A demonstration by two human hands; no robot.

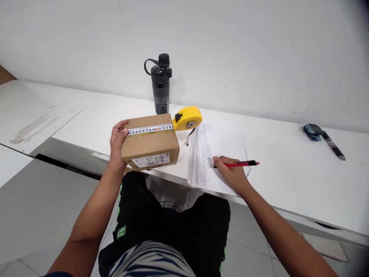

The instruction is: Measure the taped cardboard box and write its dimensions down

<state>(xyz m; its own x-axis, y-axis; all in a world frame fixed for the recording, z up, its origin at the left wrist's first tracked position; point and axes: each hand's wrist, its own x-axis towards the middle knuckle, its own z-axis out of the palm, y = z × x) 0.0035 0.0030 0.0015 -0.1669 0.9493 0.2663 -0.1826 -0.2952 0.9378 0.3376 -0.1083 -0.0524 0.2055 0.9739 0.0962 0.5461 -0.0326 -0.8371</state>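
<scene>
My left hand (pixel 117 140) grips the left end of a brown cardboard box (pixel 150 145), its thumb on the end of the tape blade. A yellow tape measure (pixel 188 118) rests at the box's right edge, its blade stretched across the top face with numbers showing. On the box's front is a white shipping label (pixel 150 160). My right hand (pixel 230 172) is closed round a red and black pen (pixel 242 164), whose tip end meets a stack of white paper (pixel 220 142). Small handwriting runs down the sheet's left part. A black wrist strap hangs from the tape measure.
Behind the box a dark water bottle (pixel 161 86) stands upright near the wall. Toward the right of the white table (pixel 288 173) lie a small dark blue device (pixel 313 131) and a black marker-like pen (pixel 333 146). The table's front edge is close to my lap.
</scene>
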